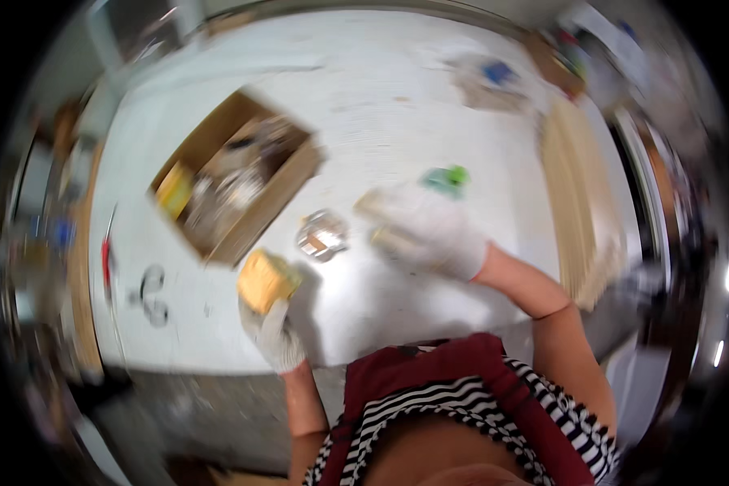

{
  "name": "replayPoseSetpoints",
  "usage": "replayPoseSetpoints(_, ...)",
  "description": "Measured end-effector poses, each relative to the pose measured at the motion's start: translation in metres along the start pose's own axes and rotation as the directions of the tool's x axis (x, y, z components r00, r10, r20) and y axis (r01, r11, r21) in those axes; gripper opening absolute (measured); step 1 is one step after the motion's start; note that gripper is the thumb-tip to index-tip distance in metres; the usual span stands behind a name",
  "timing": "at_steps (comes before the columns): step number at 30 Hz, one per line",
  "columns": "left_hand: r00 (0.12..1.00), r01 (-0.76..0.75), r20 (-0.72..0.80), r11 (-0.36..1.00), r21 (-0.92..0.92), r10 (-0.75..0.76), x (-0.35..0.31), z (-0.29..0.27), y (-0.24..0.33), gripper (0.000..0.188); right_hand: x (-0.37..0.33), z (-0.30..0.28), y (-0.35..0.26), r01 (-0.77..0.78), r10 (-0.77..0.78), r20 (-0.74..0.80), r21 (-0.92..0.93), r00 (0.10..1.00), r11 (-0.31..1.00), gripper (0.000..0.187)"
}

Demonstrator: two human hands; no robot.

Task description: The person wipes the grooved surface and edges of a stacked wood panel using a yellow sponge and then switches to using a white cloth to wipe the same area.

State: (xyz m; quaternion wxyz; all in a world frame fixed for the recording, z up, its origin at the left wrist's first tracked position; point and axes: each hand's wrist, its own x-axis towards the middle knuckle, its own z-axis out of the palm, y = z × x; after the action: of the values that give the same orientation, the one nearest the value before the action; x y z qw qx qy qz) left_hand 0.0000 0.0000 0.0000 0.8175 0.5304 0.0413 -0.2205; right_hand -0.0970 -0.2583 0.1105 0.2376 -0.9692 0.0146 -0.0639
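Observation:
My left hand, in a white knit glove, is closed around a yellow-orange block at the near side of the white table. The block looks like a sponge or a small wrapped pack; blur hides which. My right hand, also gloved, reaches over the table from the right, and motion smears its fingers. Between the two hands lies a round, shiny, see-through packet. Just beyond my right hand is a small green and teal item. An open cardboard box holding several plastic-wrapped packets stands beyond my left hand.
A red-handled tool and a dark curled piece lie at the left of the white table. Long beige strips run along its right side. A crumpled bag with something blue sits at the far right.

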Motion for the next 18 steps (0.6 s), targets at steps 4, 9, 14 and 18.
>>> replayPoseSetpoints(4, 0.953, 0.014, 0.301, 0.997, -0.074, 0.009, 0.036, 0.063, -0.025, 0.062, -0.071, 0.038, 0.009, -0.344, 0.422, -0.250, 0.300, 0.872, 0.890, 0.035)
replayPoseSetpoints(9, 0.798, 0.221, 0.547, 0.967, 0.126, -0.253, -0.012, 0.157, -0.066, 0.057, -0.191, 0.062, 0.029, -0.323, 0.743, -0.355, 0.734, 0.568, 0.598, 0.034)
replayPoseSetpoints(14, 0.435, 0.390, 0.735, 0.845, 0.366, -0.519, -0.083, 0.257, -0.137, 0.056, -0.306, 0.047, 0.059, -0.097, 0.929, -0.228, 0.959, 0.291, 0.266, 0.045)
replayPoseSetpoints(18, 0.217, 0.395, 0.767, 0.773, 0.496, -0.604, -0.154, 0.308, -0.183, 0.058, -0.390, 0.038, 0.057, 0.133, 0.969, -0.201, 0.974, 0.141, 0.182, 0.064)
